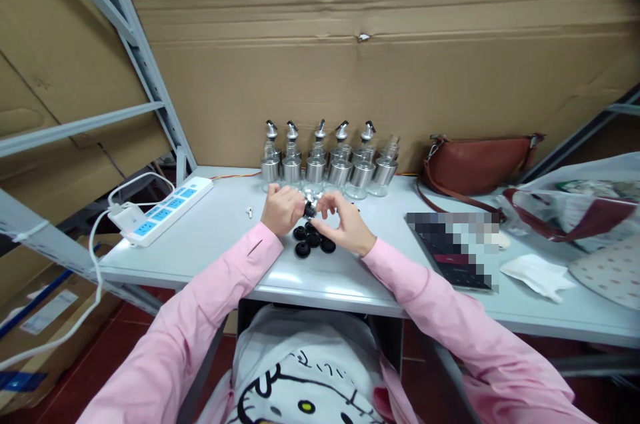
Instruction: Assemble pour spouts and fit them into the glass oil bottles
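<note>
Near the middle of the table, my left hand is closed around a bottle pour spout, whose black end and a bit of shiny metal show between my hands. My right hand curves in from the other side, its thumb and fingertips at the black end; the exact contact is partly hidden. Just below my hands lie several round black stoppers in a loose cluster. Behind them stand glass bottles with metal sleeves in rows, and the back ones carry pour spouts with black levers.
A white power strip with a plugged-in charger lies at left. A small white earbud is near my left wrist. To the right are a brown handbag, a partly blurred dark flat object, a white tissue and a plastic bag. Cardboard stands behind.
</note>
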Demonstrator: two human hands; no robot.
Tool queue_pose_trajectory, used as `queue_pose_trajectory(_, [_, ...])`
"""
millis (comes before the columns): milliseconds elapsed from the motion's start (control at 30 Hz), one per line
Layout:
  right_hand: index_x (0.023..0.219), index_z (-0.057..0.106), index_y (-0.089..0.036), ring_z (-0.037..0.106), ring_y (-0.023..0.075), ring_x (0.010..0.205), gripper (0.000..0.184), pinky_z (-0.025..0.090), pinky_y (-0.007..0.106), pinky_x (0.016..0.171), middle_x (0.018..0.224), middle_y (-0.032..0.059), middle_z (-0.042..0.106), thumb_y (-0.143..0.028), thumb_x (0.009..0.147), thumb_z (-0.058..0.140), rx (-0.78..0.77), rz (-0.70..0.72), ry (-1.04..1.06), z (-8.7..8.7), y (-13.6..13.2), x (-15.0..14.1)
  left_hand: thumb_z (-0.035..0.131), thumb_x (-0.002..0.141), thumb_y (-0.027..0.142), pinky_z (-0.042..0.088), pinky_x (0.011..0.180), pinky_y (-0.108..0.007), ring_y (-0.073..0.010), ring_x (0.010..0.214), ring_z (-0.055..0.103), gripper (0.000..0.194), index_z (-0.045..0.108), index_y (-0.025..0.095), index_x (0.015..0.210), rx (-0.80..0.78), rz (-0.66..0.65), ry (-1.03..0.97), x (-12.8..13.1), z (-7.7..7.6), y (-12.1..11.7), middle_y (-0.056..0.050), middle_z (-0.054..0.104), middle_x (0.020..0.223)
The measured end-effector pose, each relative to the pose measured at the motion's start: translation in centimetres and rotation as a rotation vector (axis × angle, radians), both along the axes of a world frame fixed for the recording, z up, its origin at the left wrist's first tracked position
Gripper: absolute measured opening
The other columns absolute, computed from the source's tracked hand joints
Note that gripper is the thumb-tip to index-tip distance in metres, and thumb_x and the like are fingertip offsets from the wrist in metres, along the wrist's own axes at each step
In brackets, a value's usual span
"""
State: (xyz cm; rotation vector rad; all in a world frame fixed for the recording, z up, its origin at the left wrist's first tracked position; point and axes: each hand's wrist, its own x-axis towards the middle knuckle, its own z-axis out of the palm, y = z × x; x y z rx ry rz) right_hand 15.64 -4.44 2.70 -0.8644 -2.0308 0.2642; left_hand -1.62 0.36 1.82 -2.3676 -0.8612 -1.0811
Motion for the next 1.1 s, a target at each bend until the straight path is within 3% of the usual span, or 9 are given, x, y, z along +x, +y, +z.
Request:
queue_pose_trajectory(100, [0.079,0.049,-0.019,0.048,0.0128,0.055,0.03,0.037,0.027,0.057,0.064,0.0,0.054,-0.048,0.086,0.046,-0.328,0.047,0.15,0.2,-0.2,-0.2,0.003,0.091,0.055,0.023,0.074,-0.036,-0.0199,0.073,0.047,0.068,0.058,0.015,0.082,0.161,0.026,0.018,0.2,0.0,-0.3,-0.008,0.06,0.076])
queue_pose_trajectory(167, [0.068,0.05,-0.018,0.046,0.0117,0.049,0.04,0.036,0.026,0.054,0.057,-0.0003,0.052,-0.052,0.088,0.038,-0.456,0.079,0.158,0.2,-0.2,-0.3,0.006,0.09,0.058,0.022,0.076,-0.037,-0.0207,0.076,0.047,0.067,0.058,0.015,0.087,0.206,0.023,0.054,0.3,-0.1,-0.5,-0.009,0.061,0.081])
queue_pose_trajectory(367, [0.055,0.048,-0.017,0.041,0.0095,0.046,0.048,0.031,0.025,0.05,0.048,-0.0018,0.046,-0.056,0.083,0.044,-0.562,0.148,0.205,0.1,-0.3,-0.8,0.004,0.093,0.053,0.021,0.072,-0.037,-0.0182,0.069,0.046,0.066,0.054,0.017,0.07,0.336,-0.003,0.096,0.0,0.7,-0.6,-0.005,0.06,0.068])
queue_pose_trajectory(500, [0.063,0.054,-0.016,0.035,0.0091,0.049,0.04,0.026,0.024,0.049,0.051,-0.0034,0.042,-0.049,0.085,0.045,-0.459,0.093,0.141,0.0,-0.8,-1.2,0.012,0.096,0.033,0.021,0.068,-0.036,-0.0158,0.059,0.043,0.053,0.048,0.017,0.06,0.279,-0.038,0.074,-0.4,1.5,-0.7,-0.002,0.054,0.054])
queue_pose_trajectory(600, [0.056,0.047,-0.017,0.032,0.009,0.049,0.037,0.024,0.024,0.05,0.049,-0.004,0.038,-0.041,0.085,0.046,-0.319,-0.025,0.046,-0.2,-0.9,-1.3,0.019,0.093,0.022,0.022,0.066,-0.035,-0.0146,0.055,0.043,0.046,0.045,0.017,0.056,0.16,-0.029,0.067,-0.2,1.6,-0.7,-0.001,0.054,0.05])
queue_pose_trajectory(733, [0.052,0.04,-0.019,0.035,0.0106,0.049,0.035,0.024,0.026,0.052,0.049,-0.0022,0.041,-0.033,0.082,0.05,-0.042,-0.191,-0.149,-0.3,-0.5,-1.2,0.018,0.093,0.022,0.024,0.066,-0.036,-0.0134,0.05,0.043,0.05,0.043,0.017,0.05,-0.009,-0.016,0.065,0.3,1.1,-0.5,-0.001,0.053,0.047])
queue_pose_trajectory(900, [0.068,0.057,-0.019,0.048,0.0175,0.061,0.027,0.031,0.029,0.057,0.062,0.0056,0.056,-0.035,0.087,0.046,0.233,-0.206,-0.396,0.3,-0.3,-0.2,0.013,0.095,0.029,0.029,0.067,-0.035,-0.0133,0.046,0.041,0.056,0.041,0.018,0.047,-0.167,0.027,-0.006,-0.4,0.3,1.0,-0.001,0.054,0.048])
queue_pose_trajectory(1033, [0.095,0.061,-0.018,0.054,0.0201,0.069,0.023,0.038,0.031,0.062,0.072,0.0083,0.062,-0.032,0.09,0.044,0.298,-0.293,-0.284,0.7,0.1,1.6,0.003,0.096,0.026,0.031,0.064,-0.033,-0.0153,0.05,0.046,0.058,0.047,0.019,0.058,-0.257,0.228,-0.25,-2.7,-0.2,3.0,-0.002,0.056,0.053])
queue_pose_trajectory(1100, [0.103,0.059,-0.017,0.056,0.0204,0.072,0.023,0.041,0.032,0.065,0.084,0.0104,0.064,-0.029,0.09,0.043,0.292,-0.344,-0.139,0.7,0.6,2.2,0.011,0.097,0.032,0.032,0.064,-0.032,-0.0166,0.058,0.051,0.052,0.05,0.018,0.066,-0.307,0.32,-0.278,-3.2,-0.6,3.6,-0.003,0.059,0.061])
